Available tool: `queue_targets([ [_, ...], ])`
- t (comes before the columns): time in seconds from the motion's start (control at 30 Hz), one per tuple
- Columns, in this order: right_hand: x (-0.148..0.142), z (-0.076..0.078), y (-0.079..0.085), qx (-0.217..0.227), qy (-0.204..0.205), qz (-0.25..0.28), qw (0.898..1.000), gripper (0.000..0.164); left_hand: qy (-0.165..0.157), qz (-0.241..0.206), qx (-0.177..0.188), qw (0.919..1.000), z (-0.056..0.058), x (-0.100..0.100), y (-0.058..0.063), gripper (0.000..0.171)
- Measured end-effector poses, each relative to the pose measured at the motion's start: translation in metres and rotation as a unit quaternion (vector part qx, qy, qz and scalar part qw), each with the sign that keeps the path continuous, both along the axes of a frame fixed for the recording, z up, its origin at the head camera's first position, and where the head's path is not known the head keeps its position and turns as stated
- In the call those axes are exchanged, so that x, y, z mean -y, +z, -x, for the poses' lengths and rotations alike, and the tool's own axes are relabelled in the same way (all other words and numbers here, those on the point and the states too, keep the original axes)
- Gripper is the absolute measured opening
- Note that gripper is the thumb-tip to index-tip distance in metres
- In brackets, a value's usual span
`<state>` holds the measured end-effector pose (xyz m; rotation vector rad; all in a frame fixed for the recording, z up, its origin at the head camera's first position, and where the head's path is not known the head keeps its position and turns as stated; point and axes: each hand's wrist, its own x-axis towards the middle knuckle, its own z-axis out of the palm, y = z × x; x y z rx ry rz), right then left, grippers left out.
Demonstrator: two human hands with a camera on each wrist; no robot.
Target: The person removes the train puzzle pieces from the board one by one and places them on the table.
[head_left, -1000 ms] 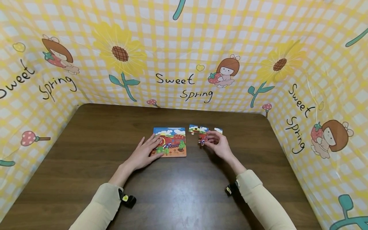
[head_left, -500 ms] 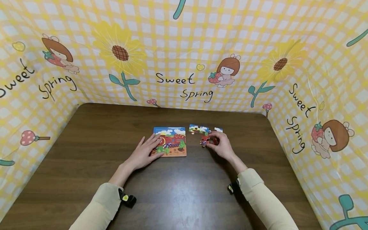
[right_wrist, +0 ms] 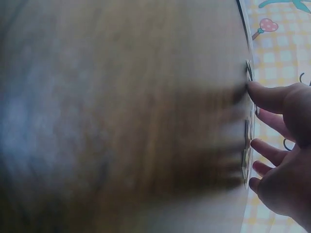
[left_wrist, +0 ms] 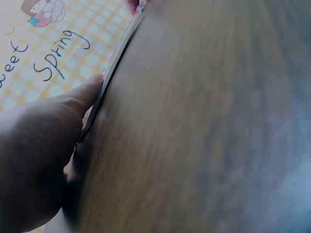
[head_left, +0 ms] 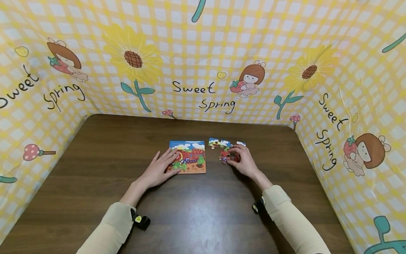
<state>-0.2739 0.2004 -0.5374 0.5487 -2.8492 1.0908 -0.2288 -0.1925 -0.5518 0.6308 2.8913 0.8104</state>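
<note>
My left hand [head_left: 161,167] lies flat with fingers spread over the left side of a square puzzle [head_left: 193,160] showing a red train. In the left wrist view, the left thumb [left_wrist: 87,92] rests along the thin edge of the board. Right of the board, my right hand [head_left: 245,162] holds a red jigsaw piece [head_left: 225,156] at its right side between thumb and fingers, low at the table. Two joined-looking sky pieces [head_left: 220,143] lie just beyond it. From the side, the right hand's fingertips [right_wrist: 255,144] sit close to several thin pieces [right_wrist: 246,131] on the table.
Another blue-and-white piece [head_left: 241,143] lies behind the right hand, and a dark red patch under its fingers is partly hidden. The brown wooden table [head_left: 190,211] is bordered at the back and sides by yellow checked cloth [head_left: 196,46].
The right hand has shifted slightly right, and the red piece has come a little nearer and away from the sky pieces. The left hand and the board stay in place.
</note>
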Motion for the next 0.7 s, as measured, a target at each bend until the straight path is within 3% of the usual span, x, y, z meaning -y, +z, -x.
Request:
queue_targets([
  [0.23, -0.002, 0.001, -0.007, -0.036, 0.015, 0.016, 0.999, 0.042, -0.004, -0.016, -0.013, 0.9998, -0.001, 0.000, -0.001, 0.077],
  [0.4, -0.010, 0.018, -0.032, -0.053, 0.009, 0.020, 0.998, 0.043, -0.001, -0.011, -0.020, 0.9997, -0.002, -0.001, -0.002, 0.078],
  [0.6, -0.006, 0.013, -0.029, -0.082, 0.019, 0.019, 0.996, 0.043, 0.004, -0.004, -0.021, 0.9998, -0.001, -0.001, -0.005, 0.079],
  [0.7, -0.004, 0.020, -0.041, -0.090, 0.019, 0.002, 0.996, 0.043, 0.004, -0.003, -0.024, 0.9997, -0.001, -0.001, -0.005, 0.079],
])
